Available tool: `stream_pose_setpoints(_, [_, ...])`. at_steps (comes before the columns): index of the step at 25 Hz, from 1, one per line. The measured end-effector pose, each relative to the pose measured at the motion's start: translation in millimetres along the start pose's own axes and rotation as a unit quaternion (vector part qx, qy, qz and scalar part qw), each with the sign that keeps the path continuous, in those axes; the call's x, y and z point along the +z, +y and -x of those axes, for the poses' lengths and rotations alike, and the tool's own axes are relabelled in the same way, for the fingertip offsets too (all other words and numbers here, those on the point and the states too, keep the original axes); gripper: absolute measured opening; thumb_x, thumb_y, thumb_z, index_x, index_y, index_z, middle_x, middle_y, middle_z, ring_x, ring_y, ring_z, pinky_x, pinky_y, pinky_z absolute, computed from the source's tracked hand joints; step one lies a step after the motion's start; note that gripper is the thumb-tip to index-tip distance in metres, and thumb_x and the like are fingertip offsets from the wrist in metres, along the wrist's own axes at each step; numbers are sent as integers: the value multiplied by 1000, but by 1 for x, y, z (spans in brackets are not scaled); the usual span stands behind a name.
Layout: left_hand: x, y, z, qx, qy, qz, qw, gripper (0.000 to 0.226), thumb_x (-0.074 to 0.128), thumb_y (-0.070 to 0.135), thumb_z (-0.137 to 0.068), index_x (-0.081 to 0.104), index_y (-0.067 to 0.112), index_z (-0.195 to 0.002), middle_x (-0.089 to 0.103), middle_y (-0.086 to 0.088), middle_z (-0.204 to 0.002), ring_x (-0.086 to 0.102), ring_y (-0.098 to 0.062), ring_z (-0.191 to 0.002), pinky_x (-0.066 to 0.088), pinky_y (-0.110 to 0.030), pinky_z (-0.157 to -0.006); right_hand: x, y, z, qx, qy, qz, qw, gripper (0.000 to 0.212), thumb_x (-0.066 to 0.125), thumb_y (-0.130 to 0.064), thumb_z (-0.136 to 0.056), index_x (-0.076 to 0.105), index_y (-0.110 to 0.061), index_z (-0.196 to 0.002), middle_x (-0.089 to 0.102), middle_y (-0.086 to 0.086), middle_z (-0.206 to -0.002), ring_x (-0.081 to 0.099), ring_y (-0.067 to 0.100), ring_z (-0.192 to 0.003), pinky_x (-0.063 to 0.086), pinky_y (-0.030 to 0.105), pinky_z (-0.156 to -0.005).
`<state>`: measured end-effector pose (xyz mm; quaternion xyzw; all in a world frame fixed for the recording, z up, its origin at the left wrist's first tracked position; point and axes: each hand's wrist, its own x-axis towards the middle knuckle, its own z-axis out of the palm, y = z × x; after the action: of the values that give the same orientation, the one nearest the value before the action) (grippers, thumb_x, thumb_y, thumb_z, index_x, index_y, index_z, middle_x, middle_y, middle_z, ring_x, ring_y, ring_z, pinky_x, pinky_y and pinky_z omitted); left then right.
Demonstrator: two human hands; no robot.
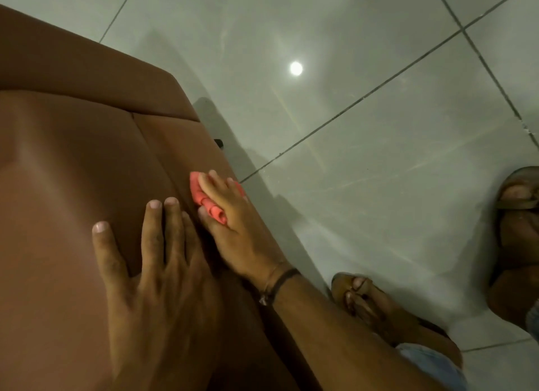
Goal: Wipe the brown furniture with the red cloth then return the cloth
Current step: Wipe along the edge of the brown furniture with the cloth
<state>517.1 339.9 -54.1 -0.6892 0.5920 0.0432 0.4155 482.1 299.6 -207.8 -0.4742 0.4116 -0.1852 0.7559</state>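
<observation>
Seen from above: a person leans over a piece of brown furniture [73, 168] with smooth, leather-like upholstery, standing on a pale tiled floor [364, 145]. The right hand [233, 224] presses a bunched red cloth [208, 199] against the furniture's outer side, close to the edge that drops toward the floor. The cloth lies directly under this hand's palm and fingers – the grip is closed over it, flattened rather than fisted, with folds of red showing past the fingertips and beside the thumb. The cloth's long axis runs roughly with the hand, pointing up and away from the body along the furniture's edge.

The left hand [151, 274] rests flat and spread on the cushion just beside the right, holding nothing; its grip is wide, seemingly bracing. A dark band circles the right wrist. Sandalled feet [364, 297] stand on the floor to the right.

The wiping looks under way – any coming stroke would likely follow that edge, the right hand being the one on the cloth.
</observation>
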Motion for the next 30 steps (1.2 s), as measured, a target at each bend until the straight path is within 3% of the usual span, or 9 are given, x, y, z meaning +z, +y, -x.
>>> stream_pose_setpoints(3, [-4, 1, 0, -8, -10, -14, 1000, 70, 42, 26, -95, 42, -15, -151, 42, -33, -166, 34, -48, -160, 2, -82, -125, 2, 1, -45, -19, -18, -28, 999, 59, 47, -38, -106, 32, -28, -163, 26, 3, -175, 14, 29, -164, 10, 56, -133])
stream_pose_setpoints(6, [-14, 4, 0, -5, -17, -35, 999, 70, 38, 27, -96, 40, -12, -154, 40, -30, -169, 32, -45, -162, 1, -80, -127, -13, 37, -1, 99, 20, -103, 990, 60, 47, -43, -105, 35, -32, -162, 29, -1, -174, 25, 19, -160, 21, 53, -132])
stream_pose_setpoints(9, [-17, 9, 10, -5, -25, -32, 999, 68, 37, 25, -97, 40, -10, -155, 41, -28, -169, 32, -43, -162, 2, -78, -127, -14, 34, 86, 119, 15, -79, 990, 61, 44, -45, -105, 26, -43, -163, 16, -13, -177, 4, 14, -164, 2, 47, -134])
stream_pose_setpoints(13, [-15, 15, 27, -9, -22, -21, 999, 70, 38, 26, -96, 39, -12, -155, 39, -29, -170, 29, -44, -163, -1, -75, -129, 0, 12, 52, 19, -29, 6, 999, 61, 42, -45, -107, 21, -38, -164, 11, -9, -178, -3, 19, -165, -5, 45, -131])
stream_pose_setpoints(18, [-17, 40, 50, -14, -48, -32, 998, 73, 34, 27, -96, 33, -9, -159, 34, -28, -173, 24, -43, -165, -1, -75, -130, -25, 80, 116, 157, 21, -43, 986, 63, 42, -48, -105, 25, -36, -165, 14, -8, -178, 6, 5, -160, 8, 52, -134])
stream_pose_setpoints(21, [-16, 64, 73, -2, -76, -52, 996, 74, 31, 27, -96, 30, -10, -160, 31, -28, -174, 23, -43, -165, -1, -74, -130, -19, 57, 143, 108, -19, 6, 994, 63, 42, -46, -107, 20, -38, -166, 6, -9, -179, -5, 16, -165, -3, 47, -134])
stream_pose_setpoints(24, [-11, 74, 88, 6, -78, -68, 995, 74, 24, 30, -97, 29, -9, -160, 27, -28, -175, 20, -42, -166, 0, -74, -131, -18, 40, 105, 48, -43, 13, 998, 63, 47, -38, -107, 24, -34, -165, 13, -4, -178, 0, 23, -165, 2, 47, -133])
stream_pose_setpoints(28, [-3, 83, 98, 9, -73, -92, 993, 76, 4, 30, -98, 3, -4, -166, 4, -23, -181, 0, -38, -170, -6, -72, -130, -20, 105, 156, 117, 10, -28, 993, 68, 38, -66, -100, 29, -42, -163, 16, -14, -177, 4, 15, -166, 10, 53, -134])
stream_pose_setpoints(30, [-1, 88, 104, 11, -80, -86, 993, 75, 3, 28, -98, 5, -5, -166, 7, -24, -181, 2, -39, -169, -5, -72, -130, -21, 107, 208, 148, 23, -54, 987, 68, 39, -68, -98, 27, -47, -162, 13, -20, -176, -2, 13, -165, 5, 52, -134])
